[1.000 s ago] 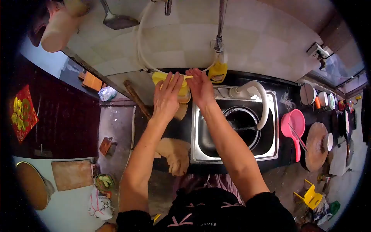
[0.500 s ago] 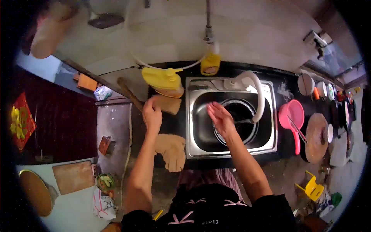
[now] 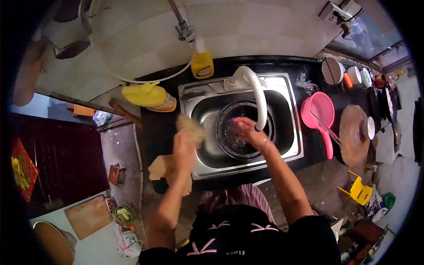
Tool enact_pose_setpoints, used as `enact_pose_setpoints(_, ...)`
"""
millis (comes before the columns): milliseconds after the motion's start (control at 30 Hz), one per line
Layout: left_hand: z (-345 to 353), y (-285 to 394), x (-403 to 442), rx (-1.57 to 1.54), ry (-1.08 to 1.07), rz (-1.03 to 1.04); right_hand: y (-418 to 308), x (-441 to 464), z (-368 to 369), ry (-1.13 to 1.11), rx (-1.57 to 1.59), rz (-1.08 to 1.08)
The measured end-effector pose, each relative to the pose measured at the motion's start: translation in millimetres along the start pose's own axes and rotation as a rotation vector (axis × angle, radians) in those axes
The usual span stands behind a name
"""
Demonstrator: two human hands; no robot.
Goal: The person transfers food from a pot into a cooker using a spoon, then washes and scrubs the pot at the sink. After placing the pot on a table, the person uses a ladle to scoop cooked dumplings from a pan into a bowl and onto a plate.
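Note:
My left hand (image 3: 184,150) grips a tan sponge-like block (image 3: 191,129), blurred by motion, at the left rim of the steel sink (image 3: 207,164). Over the basin, my right hand (image 3: 251,134) has its fingers apart with nothing in them, above a dark round pan (image 3: 229,143) and beside the white faucet (image 3: 259,97). A tan cloth or glove (image 3: 161,168) lies on the counter, partly behind my left wrist. Left of the sink stands a yellow-topped bottle (image 3: 152,97).
Behind the sink is a yellow bottle (image 3: 202,65). To the right are a pink ladle (image 3: 318,112), a round wooden board (image 3: 353,139) with a white bowl (image 3: 368,128), and several containers. A yellow chair (image 3: 360,192) stands on the floor at right.
My left hand has picked up the tan block from beside the bottle and brought it to the sink's rim. My right hand has moved over the pan. The view has shifted right.

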State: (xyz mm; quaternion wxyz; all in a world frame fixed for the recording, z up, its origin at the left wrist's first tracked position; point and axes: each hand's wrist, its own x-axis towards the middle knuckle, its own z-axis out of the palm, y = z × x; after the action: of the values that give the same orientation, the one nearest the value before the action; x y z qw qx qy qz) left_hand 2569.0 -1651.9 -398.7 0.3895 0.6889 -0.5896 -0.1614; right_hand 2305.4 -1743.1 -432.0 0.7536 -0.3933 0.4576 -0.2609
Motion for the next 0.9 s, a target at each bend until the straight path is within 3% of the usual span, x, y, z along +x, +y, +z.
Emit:
enact_pose_setpoints(67,48,33,-8,-0.248,-0.2,0.107,-6,-8,28,-0.082,0.482,0.132)
enact_pose_setpoints(100,75,48,-15,-0.193,-0.306,0.115,-8,-10,33,-0.133,0.469,0.042)
enact_pose_setpoints(133,86,51,-17,-0.139,-0.36,0.136,50,15,12,0.183,0.239,-0.017)
enact_pose_setpoints(200,103,50,-8,-0.033,-0.416,0.201,47,-1,-23,0.275,0.092,-0.005)
enact_pose_setpoints(300,123,31,13,0.185,-0.29,0.198,60,7,-56,0.443,-0.588,0.151)
enact_pose_setpoints(433,147,-2,7,0.482,-0.374,0.23,166,110,-87,0.601,-1.034,-0.162)
enact_pose_setpoints(467,149,3,7,0.645,-0.334,0.257,191,133,-80,0.586,-1.062,-0.202)
enact_pose_setpoints(567,150,1,12,0.629,-0.318,0.267,247,145,-47,0.362,-1.25,-0.321)
enact_pose_setpoints(667,147,1,5,0.57,-0.302,0.25,201,108,-69,-0.182,-1.537,-0.255)
enact_pose_setpoints(733,149,1,6,0.533,-0.293,0.232,157,96,-89,-0.408,-1.667,-0.237)
enact_pose_setpoints(900,151,-5,3,0.502,-0.413,0.172,61,121,-80,-0.361,-1.899,-0.321)
